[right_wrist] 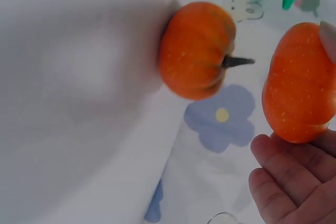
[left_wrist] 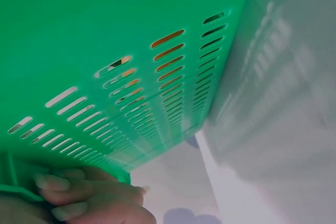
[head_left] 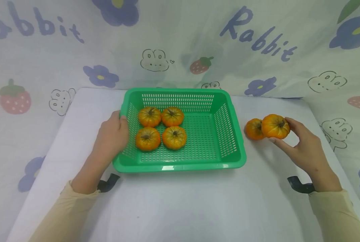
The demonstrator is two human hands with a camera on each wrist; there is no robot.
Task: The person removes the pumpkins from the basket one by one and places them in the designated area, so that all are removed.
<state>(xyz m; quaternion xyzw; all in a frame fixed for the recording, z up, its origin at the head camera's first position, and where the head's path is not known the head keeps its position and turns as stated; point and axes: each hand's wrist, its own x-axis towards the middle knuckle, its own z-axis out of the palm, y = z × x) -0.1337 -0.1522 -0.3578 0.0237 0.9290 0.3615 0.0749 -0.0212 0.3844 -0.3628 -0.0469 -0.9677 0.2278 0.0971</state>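
My left hand [head_left: 111, 134] grips the left rim of a green plastic basket [head_left: 180, 167]; in the left wrist view its curled fingers [left_wrist: 100, 195] hook under that rim. Several small orange pumpkins, one of them a pumpkin [head_left: 148, 138] at the front left, sit in the basket's left half. To the right of the basket, my right hand [head_left: 307, 148] pinches a pumpkin [head_left: 275, 126] between thumb and fingers. The right wrist view shows this held pumpkin [right_wrist: 299, 85] raised off the table. Another pumpkin [head_left: 253, 129] stands on the table, just left of the held one.
A white table [head_left: 180, 205] carries the basket. Behind it hangs a white cloth [head_left: 180, 30] printed with rabbits, flowers and strawberries. Dark curved straps [head_left: 301, 185] show at both wrists.
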